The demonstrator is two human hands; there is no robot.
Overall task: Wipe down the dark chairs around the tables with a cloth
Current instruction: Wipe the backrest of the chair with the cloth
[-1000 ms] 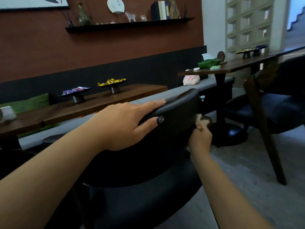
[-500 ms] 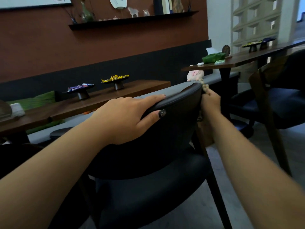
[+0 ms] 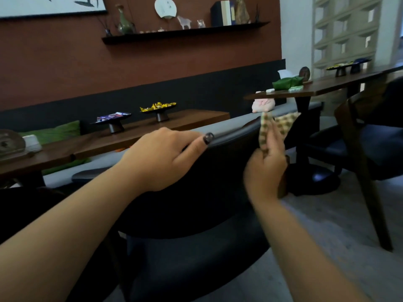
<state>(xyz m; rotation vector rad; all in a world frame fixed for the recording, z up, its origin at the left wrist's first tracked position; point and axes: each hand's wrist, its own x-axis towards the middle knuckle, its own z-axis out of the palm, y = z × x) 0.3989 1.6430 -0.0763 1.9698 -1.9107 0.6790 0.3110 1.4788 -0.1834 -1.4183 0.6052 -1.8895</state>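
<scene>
Since the earlier frames the right hand has come up from the far side of the chair back, and the cloth, then bunched almost out of sight, now stands open above the top rail. From the head camera, the only view, the left hand rests on the top of the chair's backrest, fingers over the rail and thumb on the near face, steadying it. The right hand pinches the checked cloth near its lower end, holding it just beside the rail's right end; motion blur makes it hard to say whether the cloth touches the wood, though it seems to brush it. That rail runs left to right across the view, rising slightly to the right, so its long axis lies between the two hands. The cloth hand sits at the right end, the nearer one for a sweep leftward along the rail toward the steadying hand. A second dark chair stands to the right, by the table, and looks likely to be wiped afterwards.
</scene>
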